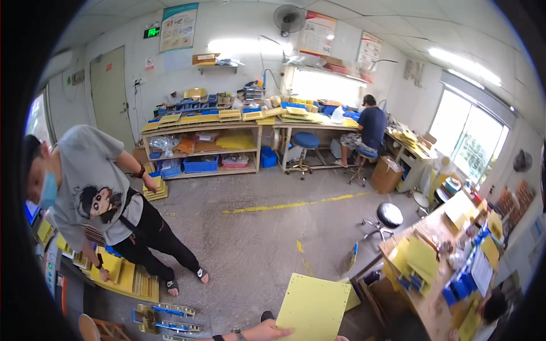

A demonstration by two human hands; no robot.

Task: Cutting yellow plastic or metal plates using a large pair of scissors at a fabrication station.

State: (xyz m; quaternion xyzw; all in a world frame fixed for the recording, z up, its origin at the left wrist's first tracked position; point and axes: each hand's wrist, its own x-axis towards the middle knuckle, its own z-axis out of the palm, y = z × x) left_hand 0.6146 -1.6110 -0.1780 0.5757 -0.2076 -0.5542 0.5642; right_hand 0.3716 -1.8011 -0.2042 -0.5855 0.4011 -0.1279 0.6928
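A flat, rectangular yellow board [313, 304] with small holes along its edges is held up at the bottom of the view. My left hand [270, 331] is closed on its lower left edge, the thumb lying over the front face. A band circles that wrist. Of my right hand [342, 338], only a small part shows, at the board's lower right edge, where it seems to grip; the rest is cut off by the frame. Behind the board, part of another yellow sheet [352, 296] shows beside the right-hand workbench.
A person [102, 187] stands at left, one hand on stacked yellow boards [133, 278]. Blue-and-metal racks [170, 318] stand below. A cluttered workbench [392, 250] fills the right, with a black stool [389, 216] nearby. Another person [371, 128] sits at the back bench.
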